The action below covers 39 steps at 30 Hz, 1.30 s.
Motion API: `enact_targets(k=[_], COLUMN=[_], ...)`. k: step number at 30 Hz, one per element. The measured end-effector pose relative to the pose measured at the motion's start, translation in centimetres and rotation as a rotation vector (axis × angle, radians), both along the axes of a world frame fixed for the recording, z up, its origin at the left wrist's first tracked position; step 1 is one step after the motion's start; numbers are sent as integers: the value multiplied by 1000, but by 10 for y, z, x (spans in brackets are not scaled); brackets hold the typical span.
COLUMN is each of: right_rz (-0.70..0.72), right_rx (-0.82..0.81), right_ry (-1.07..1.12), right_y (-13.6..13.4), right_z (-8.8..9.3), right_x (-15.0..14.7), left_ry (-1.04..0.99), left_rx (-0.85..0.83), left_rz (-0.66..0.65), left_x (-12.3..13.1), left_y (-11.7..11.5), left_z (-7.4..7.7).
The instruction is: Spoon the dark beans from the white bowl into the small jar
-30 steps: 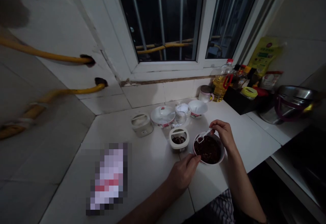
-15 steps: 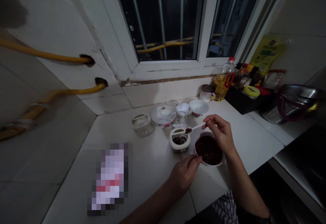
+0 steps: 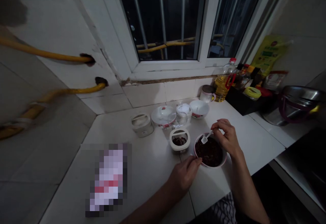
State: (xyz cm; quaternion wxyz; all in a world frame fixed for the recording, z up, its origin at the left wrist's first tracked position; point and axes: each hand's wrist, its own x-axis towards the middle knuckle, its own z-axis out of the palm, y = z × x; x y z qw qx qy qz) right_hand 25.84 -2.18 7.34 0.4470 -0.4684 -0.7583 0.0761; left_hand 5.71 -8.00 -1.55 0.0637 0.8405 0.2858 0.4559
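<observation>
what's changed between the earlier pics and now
The right hand has moved the white spoon right and nearer, from the small jar half a second ago back over the dark-filled bowl. The spoon carried dark bits then; it looks bare now. Nothing was taken hold of or let go. The left hand stays at that bowl's rim; jar and bowl stand as before.
</observation>
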Motion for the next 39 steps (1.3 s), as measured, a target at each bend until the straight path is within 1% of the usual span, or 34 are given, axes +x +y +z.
enact_targets(k=[3, 5, 7, 11, 14, 19, 24, 27, 32, 39], right_rz=[122, 175, 131, -53, -100, -124, -143, -156, -196, -170], right_rx=[-129, -240, -332, -459, -534, -544, -533, -537, -531, -542], right_ry=[-129, -121, -48, 168, 328, 433, 499, 500, 442, 457], right_y=[0, 0, 0, 2, 2, 4, 6, 6, 4, 7], right_z=[-3, -4, -5, -4, -2, -2, -4, -4, -2, -4], right_x=[-8, -13, -15, -11, -10, -9, -8, -8, -9, -9], left_ry=[6, 15, 23, 14, 3, 22, 5, 8, 7, 30], left_rx=[9, 9, 2, 22, 40, 37, 74, 53, 22, 40], left_rz=[3, 2, 7, 21, 26, 42, 33, 31, 13, 14], left_x=[0, -1, -1, -1, 0, 0, 0, 0, -1, 0], left_y=[0, 0, 0, 0, 1, 1, 0, 0, 1, 0], left_z=[0, 0, 1, 1, 0, 2, 5, 3, -1, -3])
